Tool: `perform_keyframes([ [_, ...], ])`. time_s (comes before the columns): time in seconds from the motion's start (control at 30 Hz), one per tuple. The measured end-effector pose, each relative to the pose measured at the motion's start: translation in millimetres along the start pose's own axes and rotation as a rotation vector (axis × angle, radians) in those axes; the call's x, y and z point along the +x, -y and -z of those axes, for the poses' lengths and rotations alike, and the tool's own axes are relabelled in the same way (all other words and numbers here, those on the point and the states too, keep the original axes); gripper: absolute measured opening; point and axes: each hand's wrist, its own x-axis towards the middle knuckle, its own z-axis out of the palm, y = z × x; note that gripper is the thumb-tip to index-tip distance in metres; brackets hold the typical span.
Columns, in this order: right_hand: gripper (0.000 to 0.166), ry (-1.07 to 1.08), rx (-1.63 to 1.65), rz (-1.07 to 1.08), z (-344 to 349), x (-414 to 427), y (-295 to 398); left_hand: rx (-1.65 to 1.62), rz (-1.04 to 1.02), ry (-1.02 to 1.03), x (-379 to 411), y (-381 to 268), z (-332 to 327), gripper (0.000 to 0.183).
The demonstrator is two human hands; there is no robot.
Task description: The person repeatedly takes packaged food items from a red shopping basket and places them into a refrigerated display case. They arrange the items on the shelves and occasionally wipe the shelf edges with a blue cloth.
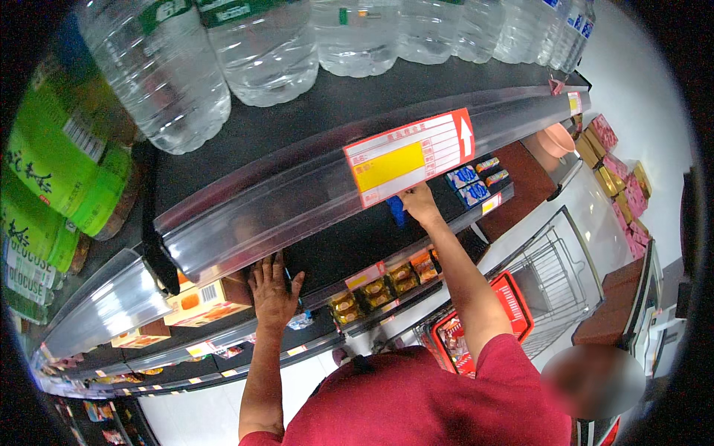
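Note:
My left hand (274, 290) rests at the black shelf (340, 251), thumb spread and fingertips reaching under the clear price rail (268, 223) of the shelf above. Nothing shows in its grasp. Left of it stands a carton (203, 301) with orange pictures and a barcode. My right hand (419, 205) reaches over the same shelf with its fingers closed on a blue item (396, 210), perhaps a cloth or a packet. A price card (410, 157) with a red border partly hides that hand. Small blue-and-pink packs (471, 184) lie to its right.
Large clear water bottles (268, 56) line the upper shelf, with green-labelled bottles (61, 161) at left. Snack packs (374, 292) fill part of a lower shelf. A red basket (454, 340) and a wire shopping cart (558, 284) stand at right. Another person's blurred head (594, 382) appears lower right.

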Motion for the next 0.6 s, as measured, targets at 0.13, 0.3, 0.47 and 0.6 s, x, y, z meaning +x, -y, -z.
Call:
perform_keyframes([
  [0.13,0.033,0.090,0.766,-0.349,1.3,-17.4,3.1,0.087,-0.044,-0.068,-1.7,6.5,-4.5,0.069],
  [0.3,0.021,0.117,1.168,-0.249,7.9,-16.4,8.5,0.069,-0.048,-0.025,-0.7,2.6,-1.9,0.067],
  [0.47,0.020,0.040,1.295,0.016,25.0,8.8,64.3,0.078,-0.039,0.007,0.7,-1.6,2.4,0.067],
  [0.6,0.014,-0.101,1.358,0.038,40.4,41.1,131.2,0.100,-0.031,0.020,-0.3,2.7,1.2,0.068],
])
